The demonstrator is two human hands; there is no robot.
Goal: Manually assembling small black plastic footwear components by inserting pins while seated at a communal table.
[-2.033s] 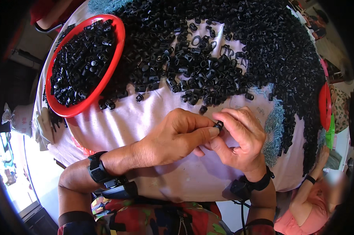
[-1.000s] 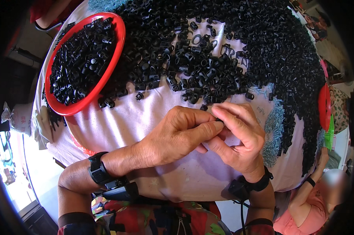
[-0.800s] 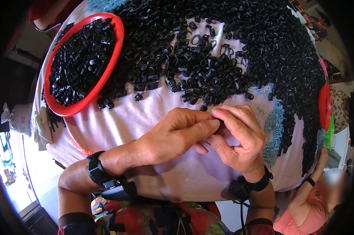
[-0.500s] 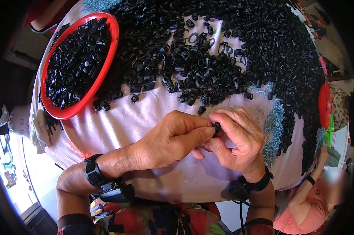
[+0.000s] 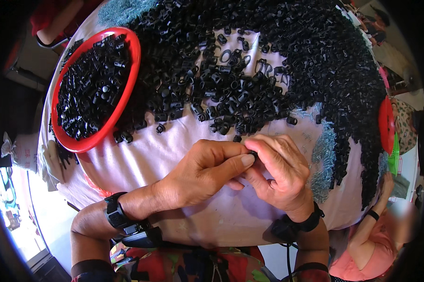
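Observation:
My left hand (image 5: 207, 167) and my right hand (image 5: 280, 176) meet in front of me, above the pale cloth (image 5: 141, 164) near the table's close edge. Between their fingertips they pinch one small black plastic part (image 5: 254, 154), mostly covered by the fingers. The thumb and forefinger of each hand are closed on it. Just beyond my hands spreads a large heap of similar black plastic parts (image 5: 240, 98), small hollow pieces with ring-like openings.
A red basin (image 5: 136, 61) full of black parts stands at the left. Bluish, bead-like small pieces (image 5: 322, 160) lie in strips at the right, with more (image 5: 125, 10) at the far left. A person in a pink top (image 5: 367, 251) sits at the lower right, beyond a green basket (image 5: 394, 152).
The view has tilted slightly, so the basin and heap sit a little lower. My fingers have closed further over the black part, which shows less now.

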